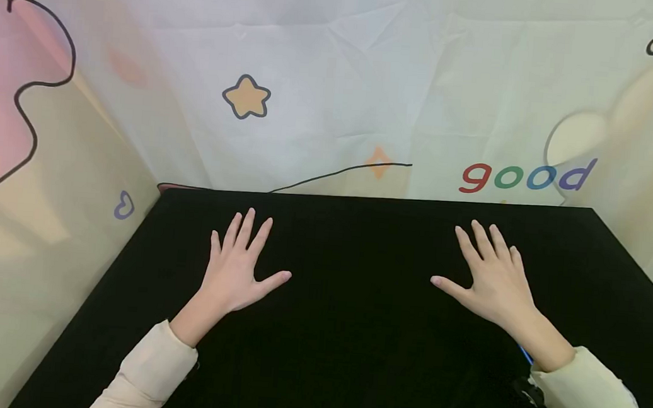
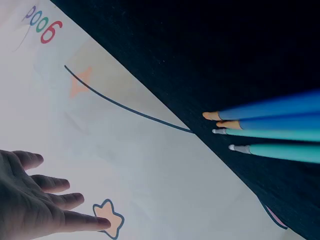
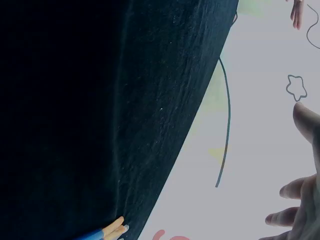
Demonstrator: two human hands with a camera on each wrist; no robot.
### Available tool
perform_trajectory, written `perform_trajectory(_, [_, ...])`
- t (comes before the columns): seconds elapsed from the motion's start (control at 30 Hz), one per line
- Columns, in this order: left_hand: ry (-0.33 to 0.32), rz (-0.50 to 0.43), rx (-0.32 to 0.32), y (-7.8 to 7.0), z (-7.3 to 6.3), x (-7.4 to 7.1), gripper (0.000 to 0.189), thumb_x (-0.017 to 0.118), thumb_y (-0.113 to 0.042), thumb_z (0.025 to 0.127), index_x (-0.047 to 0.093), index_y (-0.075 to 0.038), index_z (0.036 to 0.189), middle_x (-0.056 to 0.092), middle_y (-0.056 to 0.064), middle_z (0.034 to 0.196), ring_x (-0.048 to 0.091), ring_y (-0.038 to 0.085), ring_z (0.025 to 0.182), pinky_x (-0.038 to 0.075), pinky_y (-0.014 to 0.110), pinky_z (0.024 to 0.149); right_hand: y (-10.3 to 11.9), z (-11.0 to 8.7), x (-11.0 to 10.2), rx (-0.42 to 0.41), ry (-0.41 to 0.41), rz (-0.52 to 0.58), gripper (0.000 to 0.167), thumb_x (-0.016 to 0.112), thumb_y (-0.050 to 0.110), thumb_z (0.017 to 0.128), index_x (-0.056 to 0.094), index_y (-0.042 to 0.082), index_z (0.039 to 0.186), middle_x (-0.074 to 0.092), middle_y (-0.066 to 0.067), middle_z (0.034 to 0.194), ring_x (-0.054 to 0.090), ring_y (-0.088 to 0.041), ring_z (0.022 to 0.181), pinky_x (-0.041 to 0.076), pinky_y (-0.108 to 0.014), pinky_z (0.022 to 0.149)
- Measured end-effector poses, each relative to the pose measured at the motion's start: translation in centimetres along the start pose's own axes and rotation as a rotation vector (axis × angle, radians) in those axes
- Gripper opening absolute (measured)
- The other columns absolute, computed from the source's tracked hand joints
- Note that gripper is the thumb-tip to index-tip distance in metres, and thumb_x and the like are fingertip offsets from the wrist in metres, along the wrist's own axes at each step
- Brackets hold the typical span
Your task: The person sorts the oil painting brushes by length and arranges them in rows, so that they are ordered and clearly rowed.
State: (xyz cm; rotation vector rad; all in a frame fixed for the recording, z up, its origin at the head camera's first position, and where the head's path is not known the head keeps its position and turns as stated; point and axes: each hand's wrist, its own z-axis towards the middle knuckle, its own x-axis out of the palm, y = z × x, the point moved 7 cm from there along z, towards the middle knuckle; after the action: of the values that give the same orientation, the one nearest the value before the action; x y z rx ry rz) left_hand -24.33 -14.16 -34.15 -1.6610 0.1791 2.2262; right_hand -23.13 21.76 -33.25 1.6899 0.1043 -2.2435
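Note:
My left hand [image 1: 233,270] is held over the left part of the black table, fingers spread and thumb pointing inward. Over the right part, my right hand [image 1: 497,282] has its fingers spread the same way. Neither holds anything. In the left wrist view, slim blue sticks [image 2: 280,106] with orange tips and teal sticks [image 2: 280,150] with grey tips lie side by side, apart from the hand. The right wrist view catches a blue stick [image 3: 92,235] at its lower edge. A sliver of blue [image 1: 526,355] shows beside my right wrist in the head view, the rest hidden.
The black table [image 1: 365,308] runs back to a pale printed cloth [image 1: 334,91] hanging behind it and along both sides. A yellow star [image 1: 246,97] and the coloured word "good" [image 1: 508,177] are printed on it. Light sleeves cover both forearms.

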Motion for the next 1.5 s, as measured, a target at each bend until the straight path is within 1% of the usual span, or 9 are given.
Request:
perform_trajectory(0.1, [-0.007,0.001,0.000,0.2,-0.3,-0.3,0.091,0.047,-0.068,0.078,0.015,-0.019,0.147,0.005,0.012,0.151,0.003,0.033,0.137,0.010,0.066,0.101,-0.2,-0.3,-0.2,-0.006,-0.013,-0.003,0.089,0.059,0.059,0.077,0.027,0.006,0.142,0.020,-0.023,0.145,0.012,-0.043,0.132,0.015,-0.066,0.098])
perform_trajectory(0.27, [-0.008,0.010,0.003,0.5,-0.6,-0.4,0.090,0.048,-0.067,0.078,0.016,-0.018,0.147,0.005,0.011,0.152,0.002,0.032,0.137,0.009,0.065,0.101,-0.5,-0.7,-0.6,-0.014,-0.027,-0.005,0.089,0.058,0.058,0.078,0.027,0.006,0.142,0.022,-0.024,0.144,0.011,-0.042,0.133,0.016,-0.067,0.097])
perform_trajectory(0.4, [-0.007,0.004,0.003,0.9,-1.0,-0.5,0.090,0.050,-0.066,0.078,0.018,-0.017,0.146,0.006,0.012,0.151,0.003,0.033,0.137,0.007,0.065,0.102,-0.8,-1.1,-0.8,-0.008,-0.026,-0.002,0.089,0.058,0.058,0.078,0.026,0.006,0.143,0.021,-0.024,0.145,0.009,-0.041,0.134,0.015,-0.067,0.098])
perform_trajectory(0.63, [-0.020,0.010,0.010,1.5,-1.7,-0.8,0.091,0.051,-0.065,0.078,0.017,-0.016,0.146,0.006,0.013,0.151,0.003,0.033,0.136,0.008,0.066,0.101,-1.6,-1.6,-1.2,0.000,-0.029,-0.002,0.089,0.058,0.058,0.079,0.025,0.007,0.143,0.020,-0.024,0.145,0.008,-0.040,0.134,0.015,-0.067,0.098])
perform_trajectory(0.9, [-0.010,0.012,-0.009,2.5,-2.6,-0.8,0.092,0.052,-0.064,0.078,0.015,-0.016,0.147,0.007,0.014,0.151,0.004,0.034,0.136,0.009,0.068,0.099,-2.4,-2.2,-1.1,0.008,-0.037,-0.007,0.092,0.060,0.057,0.078,0.020,0.008,0.145,0.018,-0.024,0.146,0.010,-0.040,0.134,0.016,-0.067,0.098])
perform_trajectory(1.13, [-0.013,0.006,-0.028,3.4,-3.3,-1.0,0.091,0.052,-0.063,0.078,0.014,-0.017,0.147,0.006,0.014,0.151,0.004,0.034,0.136,0.009,0.068,0.100,-3.2,-2.7,-1.0,0.019,-0.022,-0.025,0.093,0.059,0.057,0.078,0.017,0.009,0.145,0.015,-0.024,0.146,0.009,-0.041,0.134,0.015,-0.067,0.098])
perform_trajectory(1.37, [-0.022,0.013,-0.032,4.3,-4.4,-0.8,0.090,0.055,-0.061,0.078,0.017,-0.015,0.146,0.010,0.016,0.150,0.010,0.036,0.135,0.012,0.068,0.099,-3.6,-3.2,-1.2,0.024,-0.043,-0.032,0.093,0.061,0.055,0.077,0.018,0.009,0.145,0.016,-0.026,0.146,0.014,-0.043,0.131,0.021,-0.066,0.094])
perform_trajectory(1.5, [-0.013,0.013,-0.046,4.8,-4.9,-0.5,0.090,0.054,-0.060,0.078,0.015,-0.017,0.147,0.011,0.016,0.150,0.011,0.036,0.134,0.012,0.067,0.099,-3.9,-3.4,-1.3,0.019,-0.056,-0.046,0.094,0.062,0.055,0.077,0.018,0.010,0.146,0.016,-0.024,0.146,0.015,-0.042,0.131,0.023,-0.064,0.093])
